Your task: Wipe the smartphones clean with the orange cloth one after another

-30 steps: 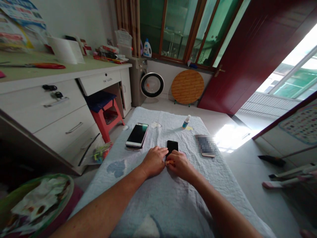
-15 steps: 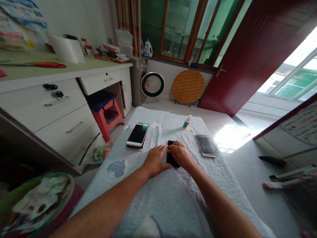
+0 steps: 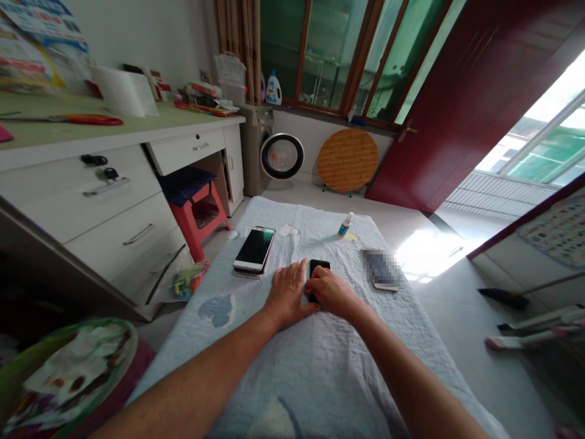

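Observation:
A black smartphone (image 3: pixel 320 264) lies flat on the cloth-covered table, mostly hidden under my right hand (image 3: pixel 332 291). That hand is closed, its fingers bunched and pressed on the screen; anything small inside them is hidden. My left hand (image 3: pixel 287 294) rests along the phone's left side, fingers stretched out, with the thumb by its near edge. To the left, a white-framed phone (image 3: pixel 254 249) lies on top of another device. A pixelated, phone-like device (image 3: pixel 381 269) lies to the right. Behind stands a small spray bottle (image 3: pixel 345 225) with a blue label.
A pale blue cloth (image 3: pixel 292 378) covers the table. On the left are a white drawer desk (image 3: pixel 91 207), a red stool (image 3: pixel 201 213) and a waste bin (image 3: pixel 132 347). Farther back are a washing machine (image 3: pixel 253 146) with its door open, a round wooden tabletop (image 3: pixel 348 160) and a red door (image 3: pixel 439 103).
My right hand has slid down the phone toward me, uncovering more of its far end. My left hand's fingers have straightened a little; the other things are where they were.

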The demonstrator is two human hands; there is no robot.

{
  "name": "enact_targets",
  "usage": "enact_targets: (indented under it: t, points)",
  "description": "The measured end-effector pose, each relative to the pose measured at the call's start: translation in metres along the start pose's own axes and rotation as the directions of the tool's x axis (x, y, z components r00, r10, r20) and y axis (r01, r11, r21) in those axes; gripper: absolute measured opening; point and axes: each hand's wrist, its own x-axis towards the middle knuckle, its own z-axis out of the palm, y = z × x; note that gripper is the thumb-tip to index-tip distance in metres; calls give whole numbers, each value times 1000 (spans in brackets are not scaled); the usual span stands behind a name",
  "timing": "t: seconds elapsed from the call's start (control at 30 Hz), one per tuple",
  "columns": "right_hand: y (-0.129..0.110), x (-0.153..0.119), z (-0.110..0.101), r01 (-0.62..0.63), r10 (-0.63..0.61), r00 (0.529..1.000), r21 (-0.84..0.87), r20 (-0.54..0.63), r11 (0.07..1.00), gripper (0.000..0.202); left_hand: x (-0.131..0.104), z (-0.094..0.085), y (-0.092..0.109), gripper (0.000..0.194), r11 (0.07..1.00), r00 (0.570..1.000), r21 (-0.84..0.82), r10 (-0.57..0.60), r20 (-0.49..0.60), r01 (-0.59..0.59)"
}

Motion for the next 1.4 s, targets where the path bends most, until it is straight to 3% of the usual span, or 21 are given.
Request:
enact_targets:
  t: [0.27,0.43,0.6,0.77,0.97,1.4]
  points:
    - [-9,6,-12,58,-56,994,-11,98,998,14,-1,3,1,96,1000,1000,23,-21,15,21]
    - [3,28,-14,-55,60,997,-91,54,994,20,-2,4,4,101,999,999,33,-37,-8,37]
    - [14,51,-18,-107,114,992,-135,50,985,24,-2,3,7,85,996,999,76,-47,-22,49]
    - [25,66,-17,-155,166,984,-161,61,975,24,-3,3,8,62,996,1000,84,27,15,-28]
    - [36,81,-13,-164,179,981,-171,77,972,24,-3,6,3,59,993,989,47,99,113,-105]
    - [56,83,-23,-183,214,966,-203,142,962,28,-4,3,6,56,994,990,73,76,117,-85]
